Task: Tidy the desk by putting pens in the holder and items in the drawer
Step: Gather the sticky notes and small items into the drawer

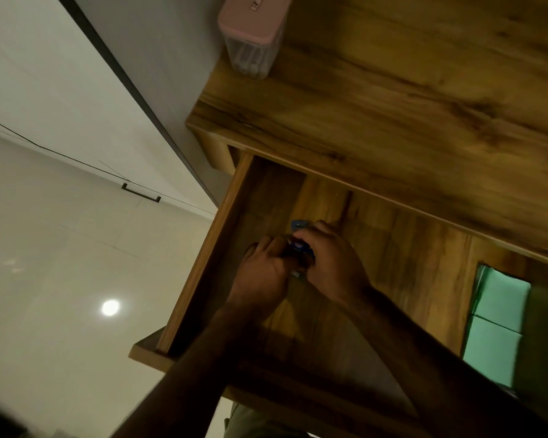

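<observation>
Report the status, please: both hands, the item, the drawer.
Left hand and right hand together grip small blue item. Item inside open drawer, contact with floor unclear. Green pad lies at drawer's right, apart from hands.

Drawer: wooden, pulled open below the desk edge. Small blue item: partly hidden, inside near the drawer's left wall. Holder: pink-lidded, translucent, upright at a desk corner.

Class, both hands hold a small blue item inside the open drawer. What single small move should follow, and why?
Probably set the blue item down and let go: the left hand and right hand both grip it low inside the open drawer, over bare wood, apart from the green pad at the right.
</observation>
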`<state>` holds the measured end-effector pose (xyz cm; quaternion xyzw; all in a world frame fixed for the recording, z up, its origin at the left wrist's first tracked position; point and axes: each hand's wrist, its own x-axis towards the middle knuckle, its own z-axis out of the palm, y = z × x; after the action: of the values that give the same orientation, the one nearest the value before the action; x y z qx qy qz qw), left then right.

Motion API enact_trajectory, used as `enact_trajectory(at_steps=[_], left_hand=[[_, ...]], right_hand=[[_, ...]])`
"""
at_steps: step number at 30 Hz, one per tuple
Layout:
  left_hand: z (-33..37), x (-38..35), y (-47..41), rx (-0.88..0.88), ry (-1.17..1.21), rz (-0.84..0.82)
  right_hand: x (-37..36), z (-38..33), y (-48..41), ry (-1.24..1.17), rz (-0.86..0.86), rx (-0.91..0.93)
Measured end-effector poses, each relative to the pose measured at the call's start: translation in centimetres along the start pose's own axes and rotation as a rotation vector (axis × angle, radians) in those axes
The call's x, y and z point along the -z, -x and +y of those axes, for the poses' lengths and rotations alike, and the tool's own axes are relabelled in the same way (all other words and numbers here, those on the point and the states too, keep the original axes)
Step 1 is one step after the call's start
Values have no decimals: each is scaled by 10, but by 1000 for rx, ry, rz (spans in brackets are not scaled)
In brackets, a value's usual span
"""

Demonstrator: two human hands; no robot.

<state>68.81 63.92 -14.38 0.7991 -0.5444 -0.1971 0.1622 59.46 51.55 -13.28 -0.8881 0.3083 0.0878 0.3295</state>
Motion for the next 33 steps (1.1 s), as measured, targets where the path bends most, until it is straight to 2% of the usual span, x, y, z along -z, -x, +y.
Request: enact_trajectory(at_steps=[3,7,13,15,17,22,27,30,33], left_hand=[[-1,-1,1,-13,20,49],[3,15,-4,-39,89,162],[13,88,-39,-8,280,425],[11,121,-57,53,331,522],[3,150,-82,107,281,580],[-21,203,-147,289,-43,629],[-31,210,-193,409,-92,411],[-37,217,-202,425,5,449],[-44,224,-203,412,23,525]], right_hand=[[0,2,4,20,5,-3],[18,-3,9,19,133,64],[69,-37,-14,-322,320,181],[92,-52,-34,-344,431,217],[118,-70,-60,-350,498,244],[161,-102,-140,-402,476,90],[166,-119,-174,-552,392,22],[163,-124,-178,-620,358,-5],[163,-123,-181,-671,413,-57]])
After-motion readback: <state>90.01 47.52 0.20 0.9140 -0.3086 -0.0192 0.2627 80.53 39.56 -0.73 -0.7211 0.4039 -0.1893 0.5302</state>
